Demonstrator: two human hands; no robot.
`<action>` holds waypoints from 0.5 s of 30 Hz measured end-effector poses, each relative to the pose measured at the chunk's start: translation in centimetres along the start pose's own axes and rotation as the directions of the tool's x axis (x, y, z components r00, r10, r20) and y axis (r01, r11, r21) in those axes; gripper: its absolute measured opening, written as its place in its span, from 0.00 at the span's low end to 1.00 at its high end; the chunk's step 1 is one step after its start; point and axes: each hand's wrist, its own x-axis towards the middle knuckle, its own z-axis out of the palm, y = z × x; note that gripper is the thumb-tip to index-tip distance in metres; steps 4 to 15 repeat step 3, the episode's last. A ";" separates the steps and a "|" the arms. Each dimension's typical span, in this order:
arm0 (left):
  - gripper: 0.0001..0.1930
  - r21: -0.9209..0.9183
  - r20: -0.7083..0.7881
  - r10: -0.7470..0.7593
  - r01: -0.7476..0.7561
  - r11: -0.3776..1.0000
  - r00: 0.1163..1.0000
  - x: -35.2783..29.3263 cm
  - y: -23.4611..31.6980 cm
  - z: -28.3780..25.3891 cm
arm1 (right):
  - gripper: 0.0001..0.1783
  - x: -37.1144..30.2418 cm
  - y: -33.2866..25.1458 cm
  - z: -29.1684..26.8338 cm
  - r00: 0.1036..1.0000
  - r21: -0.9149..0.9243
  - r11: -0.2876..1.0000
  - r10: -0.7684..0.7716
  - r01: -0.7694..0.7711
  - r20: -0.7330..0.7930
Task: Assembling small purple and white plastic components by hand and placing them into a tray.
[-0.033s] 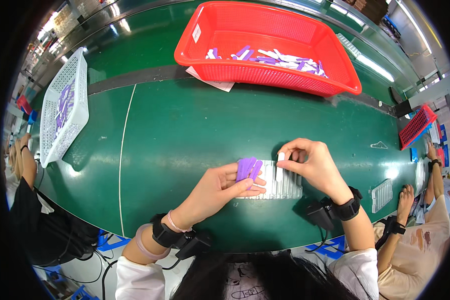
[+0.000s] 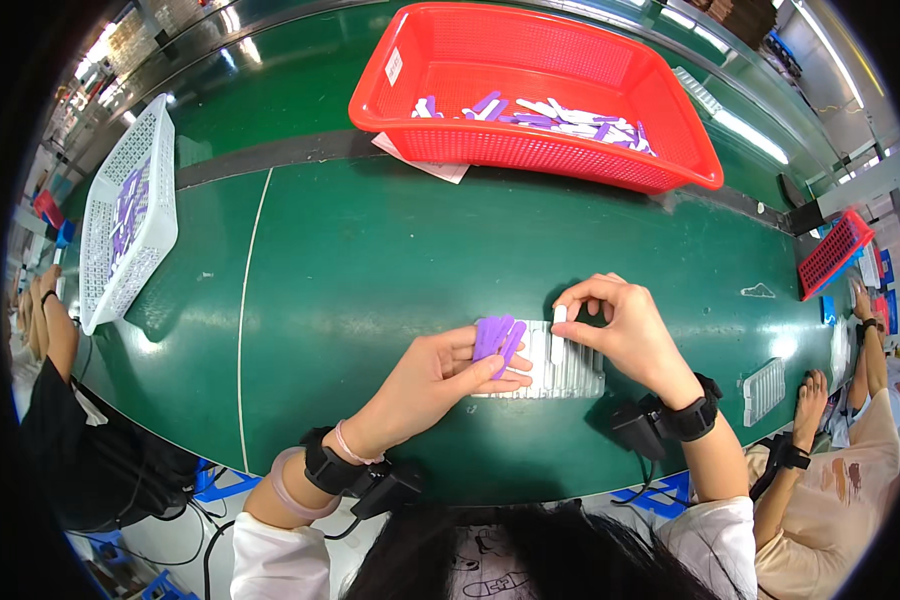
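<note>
My left hand (image 2: 432, 376) is closed around a small fanned bunch of flat purple sticks (image 2: 496, 342) with rounded ends, the thumb lying across them. Its fingertips reach over the left part of a clear ribbed plastic tray (image 2: 582, 378) on the table. Between the thumb and fingers of my right hand (image 2: 627, 326) is a white stick (image 2: 559, 316), pinched at its upper end. That stick stands over the far edge of the tray, in line with its grooves; I cannot tell whether it touches the bottom.
A red basket (image 2: 530, 155) with loose purple and white sticks stands at the far side of the green table (image 2: 370, 240). To the left is a white basket (image 2: 160, 225) of purple sticks. Another clear tray (image 2: 765, 390) lies right, near a co-worker's hand (image 2: 812, 398).
My right hand has shifted very slightly to the left with the white stick. My left hand and the purple sticks look unmoved.
</note>
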 end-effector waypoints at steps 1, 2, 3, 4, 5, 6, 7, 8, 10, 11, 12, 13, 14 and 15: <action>0.14 -0.001 0.000 0.001 -0.001 1.000 1.000 0.0 -0.1 -0.1 | 0.09 -0.1 0.0 0.1 1.000 -0.001 1.000 0.000 0.000 0.000; 0.15 0.014 0.026 0.009 -0.009 1.000 1.000 0.1 -0.2 -0.2 | 0.10 -0.4 0.0 0.3 1.000 -0.022 1.000 -0.002 0.002 0.022; 0.15 0.029 0.045 0.016 -0.017 0.999 0.999 0.0 -0.3 -0.5 | 0.11 -0.7 0.1 0.8 0.999 -0.038 0.999 -0.008 0.010 0.049; 0.15 0.029 0.045 0.016 -0.017 0.999 0.999 0.0 -0.3 -0.5 | 0.11 -0.7 0.1 0.8 0.999 -0.038 0.999 -0.008 0.010 0.049; 0.15 0.029 0.045 0.016 -0.017 0.999 0.999 0.0 -0.3 -0.5 | 0.11 -0.7 0.1 0.8 0.999 -0.038 0.999 -0.008 0.010 0.049; 0.15 0.029 0.045 0.016 -0.017 0.999 0.999 0.0 -0.3 -0.5 | 0.11 -0.7 0.1 0.8 0.999 -0.038 0.999 -0.008 0.010 0.049; 0.15 0.029 0.045 0.016 -0.017 0.999 0.999 0.0 -0.3 -0.5 | 0.11 -0.7 0.1 0.8 0.999 -0.038 0.999 -0.008 0.010 0.049; 0.15 0.029 0.045 0.016 -0.017 0.999 0.999 0.0 -0.3 -0.5 | 0.11 -0.7 0.1 0.8 0.999 -0.038 0.999 -0.008 0.010 0.049; 0.15 0.029 0.045 0.016 -0.017 0.999 0.999 0.0 -0.3 -0.5 | 0.11 -0.7 0.1 0.8 0.999 -0.038 0.999 -0.008 0.010 0.049; 0.15 0.029 0.045 0.016 -0.017 0.999 0.999 0.0 -0.3 -0.5 | 0.11 -0.7 0.1 0.8 0.999 -0.038 0.999 -0.008 0.010 0.049; 0.15 0.029 0.045 0.016 -0.017 0.999 0.999 0.0 -0.3 -0.5 | 0.11 -0.7 0.1 0.8 0.999 -0.038 0.999 -0.008 0.010 0.049; 0.15 0.029 0.045 0.016 -0.017 0.999 0.999 0.0 -0.3 -0.5 | 0.11 -0.7 0.1 0.8 0.999 -0.038 0.999 -0.008 0.010 0.049; 0.15 0.029 0.045 0.016 -0.017 0.999 0.999 0.0 -0.3 -0.5 | 0.11 -0.7 0.1 0.8 0.999 -0.038 0.999 -0.008 0.010 0.049; 0.15 0.029 0.045 0.016 -0.017 0.999 0.999 0.0 -0.3 -0.5 | 0.11 -0.7 0.1 0.8 0.999 -0.038 0.999 -0.008 0.010 0.049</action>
